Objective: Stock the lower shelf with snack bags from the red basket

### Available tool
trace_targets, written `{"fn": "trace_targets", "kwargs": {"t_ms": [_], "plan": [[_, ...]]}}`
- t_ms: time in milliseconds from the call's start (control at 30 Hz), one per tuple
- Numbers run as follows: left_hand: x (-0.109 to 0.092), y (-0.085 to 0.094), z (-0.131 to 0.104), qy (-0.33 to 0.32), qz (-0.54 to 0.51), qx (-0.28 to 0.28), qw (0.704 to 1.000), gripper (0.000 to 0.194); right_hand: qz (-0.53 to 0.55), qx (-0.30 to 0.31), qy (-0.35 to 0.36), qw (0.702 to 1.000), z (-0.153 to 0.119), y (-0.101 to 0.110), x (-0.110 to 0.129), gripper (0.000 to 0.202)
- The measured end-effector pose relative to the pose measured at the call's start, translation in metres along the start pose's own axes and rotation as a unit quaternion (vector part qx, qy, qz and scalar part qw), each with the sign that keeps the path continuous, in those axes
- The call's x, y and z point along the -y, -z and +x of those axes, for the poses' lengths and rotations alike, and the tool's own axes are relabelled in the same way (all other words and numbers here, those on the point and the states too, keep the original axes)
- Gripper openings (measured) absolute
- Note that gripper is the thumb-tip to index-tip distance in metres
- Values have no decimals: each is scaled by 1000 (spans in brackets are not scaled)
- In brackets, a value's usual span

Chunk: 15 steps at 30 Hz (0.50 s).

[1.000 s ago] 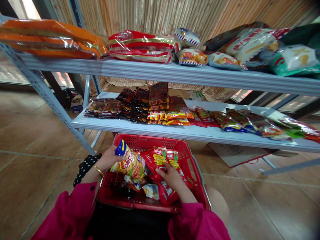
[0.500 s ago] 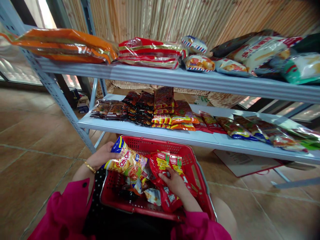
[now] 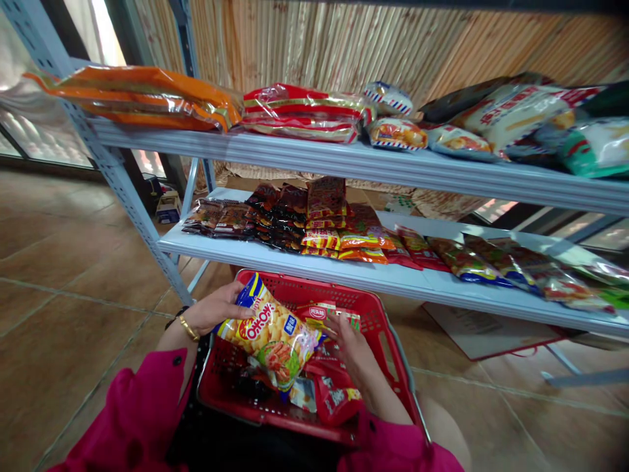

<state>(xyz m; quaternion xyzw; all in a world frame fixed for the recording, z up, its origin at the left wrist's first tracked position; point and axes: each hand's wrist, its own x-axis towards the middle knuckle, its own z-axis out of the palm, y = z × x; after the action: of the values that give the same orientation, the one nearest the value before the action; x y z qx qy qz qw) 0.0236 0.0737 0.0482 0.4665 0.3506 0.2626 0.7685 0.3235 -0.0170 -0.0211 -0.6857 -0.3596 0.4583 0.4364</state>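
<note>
My left hand grips the upper left end of a yellow and blue snack bag, which is tilted over a red shopping basket. By the bag's right end is my right hand, its fingers stretched out over red snack packets in the basket. Whether these fingertips touch the yellow bag is hard to see. A small white and silver packet lies lower in the basket, and the bag partly hides darker packets beside it.
A blue-grey metal rack stands just beyond the basket. Its lower shelf bears stacked snack packets; the upper one holds large orange bags and red bags. A white board with red edging lies beneath, on the tiled floor.
My left hand has brought the yellow bag right and slightly down, across the basket. My right hand has come off the red packets and lifted toward the bag's right end. The view has shifted slightly.
</note>
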Motion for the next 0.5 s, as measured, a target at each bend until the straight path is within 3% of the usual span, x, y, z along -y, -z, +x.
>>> {"fn": "trace_targets", "kwargs": {"t_ms": [67,167,500], "plan": [[2,-7,5,6,5,14,1000,49,92,72,-61,991,-9,-1,17,80],[4,-15,12,22,21,23,999,49,123,158,-75,977,-22,-1,31,69],[8,-23,17,27,37,33,998,49,109,270,-43,956,-34,3,24,57]]}}
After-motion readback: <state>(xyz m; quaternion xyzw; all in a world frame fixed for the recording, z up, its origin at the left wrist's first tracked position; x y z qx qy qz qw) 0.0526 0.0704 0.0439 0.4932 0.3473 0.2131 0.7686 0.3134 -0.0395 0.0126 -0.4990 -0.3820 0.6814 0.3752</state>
